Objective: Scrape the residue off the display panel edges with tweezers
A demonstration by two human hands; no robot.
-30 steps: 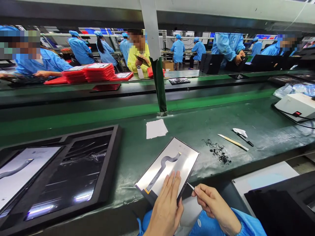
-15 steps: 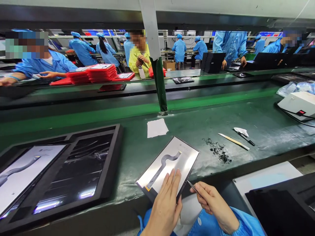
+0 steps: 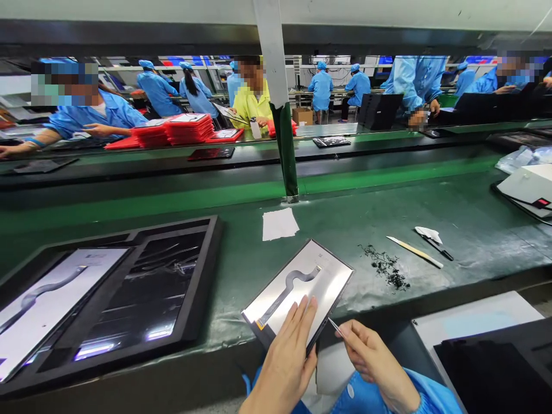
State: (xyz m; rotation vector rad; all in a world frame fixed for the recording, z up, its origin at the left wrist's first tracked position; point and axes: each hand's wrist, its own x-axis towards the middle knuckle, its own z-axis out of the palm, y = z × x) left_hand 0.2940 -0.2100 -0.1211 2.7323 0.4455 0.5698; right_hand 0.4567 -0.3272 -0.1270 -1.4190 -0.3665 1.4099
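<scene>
my left hand [image 3: 284, 359] is spread over the silvery rectangular display panel with a dark frame [image 3: 338, 276], its fingers flat on the back and the thumb at the right edge, so the panel rests tilted at the near side of the green-topped desk [image 3: 336, 213], its near end out past the rim. my right hand [image 3: 375, 356] is pinching a slim metallic pointed tool [image 3: 335, 326] between thumb and forefinger, the tip at the panel's right edge. what has just changed is small: the tool looked darker and longer a moment ago and now shows a short bright length, while the panel has hardly turned under my palm. i take that as fine work at one spot, with the wavy grey ribbon cable [image 3: 290, 283] left alone on the panel's back. right of it lie loose black shreds [image 3: 388, 267] and a pale-handled knife-like tool [image 3: 414, 252]. across the line, the co-worker in yellow [image 3: 248, 106] now has a light-faced sheet raised; earlier it looked dark. whatever my tip touches is too small to tell.
</scene>
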